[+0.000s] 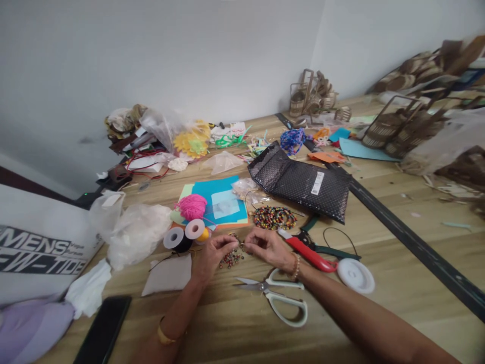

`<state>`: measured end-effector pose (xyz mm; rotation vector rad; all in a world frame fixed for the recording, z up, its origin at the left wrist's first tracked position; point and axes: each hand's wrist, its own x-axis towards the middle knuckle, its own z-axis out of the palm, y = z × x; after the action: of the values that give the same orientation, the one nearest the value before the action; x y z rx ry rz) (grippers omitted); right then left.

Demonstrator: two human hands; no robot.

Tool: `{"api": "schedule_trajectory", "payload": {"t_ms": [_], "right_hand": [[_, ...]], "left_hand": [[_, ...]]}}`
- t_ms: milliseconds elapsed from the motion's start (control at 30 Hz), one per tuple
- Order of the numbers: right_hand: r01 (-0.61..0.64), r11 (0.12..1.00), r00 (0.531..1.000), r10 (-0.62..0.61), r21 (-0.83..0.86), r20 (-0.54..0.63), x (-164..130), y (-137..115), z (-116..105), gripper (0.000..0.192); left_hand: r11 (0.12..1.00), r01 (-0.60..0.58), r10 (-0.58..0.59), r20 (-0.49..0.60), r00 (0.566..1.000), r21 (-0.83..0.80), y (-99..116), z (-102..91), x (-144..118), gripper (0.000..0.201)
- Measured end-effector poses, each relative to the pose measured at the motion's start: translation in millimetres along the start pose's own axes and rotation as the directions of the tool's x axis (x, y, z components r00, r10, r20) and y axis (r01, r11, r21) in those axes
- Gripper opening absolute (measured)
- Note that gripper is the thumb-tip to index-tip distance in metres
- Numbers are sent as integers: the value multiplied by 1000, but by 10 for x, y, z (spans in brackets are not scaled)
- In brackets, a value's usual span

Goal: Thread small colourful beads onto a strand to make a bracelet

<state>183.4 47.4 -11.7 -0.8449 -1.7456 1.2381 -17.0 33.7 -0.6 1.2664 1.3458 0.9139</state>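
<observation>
White-handled scissors [278, 296] lie within reach beneath both hands, left hand [212, 255] and right hand [269, 247] each in a pinched grip on a thread of small beads [232, 258].

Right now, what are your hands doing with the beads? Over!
Left hand and right hand pinched together over small bead pile. What the fingertips hold, too small to tell. White-handled scissors lie apart, nearer the body.

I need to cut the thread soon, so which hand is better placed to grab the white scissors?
Probably the right hand: the white scissors lie just below its wrist, handles on its side. The left hand is farther off, by the beads.
</observation>
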Motion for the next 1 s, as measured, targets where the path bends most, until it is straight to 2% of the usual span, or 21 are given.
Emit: {"api": "schedule_trajectory", "payload": {"t_ms": [300,633,1000], "right_hand": [[22,999,1000,-21,-38,16,-2,-14,-15,19],[15,998,1000,-13,-53,28,0,-15,-4,22],[17,999,1000,-16,-50,27,-3,-14,1,20]], "left_hand": [[1000,-1,1,50,999,-3,-49,-14,7,21],[995,-36,31,61,998,94,-38,-18,-8,22],[992,-53,46,66,997,115,99,39,-47,19]]}}
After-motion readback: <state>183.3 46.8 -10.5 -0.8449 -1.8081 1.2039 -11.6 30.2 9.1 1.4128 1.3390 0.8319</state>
